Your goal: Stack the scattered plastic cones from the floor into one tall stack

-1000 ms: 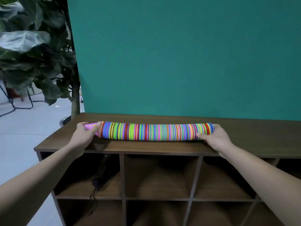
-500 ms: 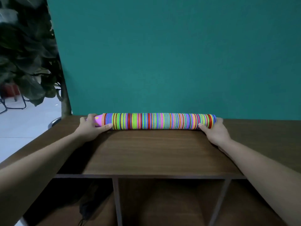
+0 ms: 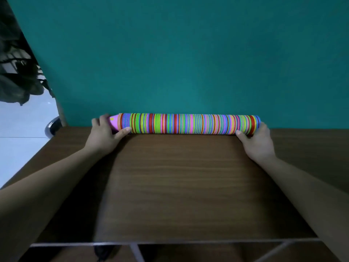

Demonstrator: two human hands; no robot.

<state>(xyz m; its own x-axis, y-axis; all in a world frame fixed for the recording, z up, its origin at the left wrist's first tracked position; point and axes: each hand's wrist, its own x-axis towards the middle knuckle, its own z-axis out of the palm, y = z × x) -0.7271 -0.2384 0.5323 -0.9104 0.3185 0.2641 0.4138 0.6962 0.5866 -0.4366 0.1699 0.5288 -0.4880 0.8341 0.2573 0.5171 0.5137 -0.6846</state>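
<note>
A long stack of nested plastic cones (image 3: 188, 123), striped in many colours, lies on its side along the back of a brown wooden shelf top (image 3: 188, 186), against the teal wall. Its pink tip points left. My left hand (image 3: 105, 134) grips the tip end, thumb in front and fingers over the top. My right hand (image 3: 256, 142) grips the wide right end, thumb on the front of the rims.
A teal wall (image 3: 188, 53) rises right behind the stack. A leafy potted plant (image 3: 17, 76) stands at the far left beside the shelf. Open shelf compartments (image 3: 170, 252) show below the front edge. White floor (image 3: 22, 129) lies to the left.
The stack has been pushed from the shelf's front edge back to the wall, both hands keeping hold of its ends. The view has moved closer and looks further down.
</note>
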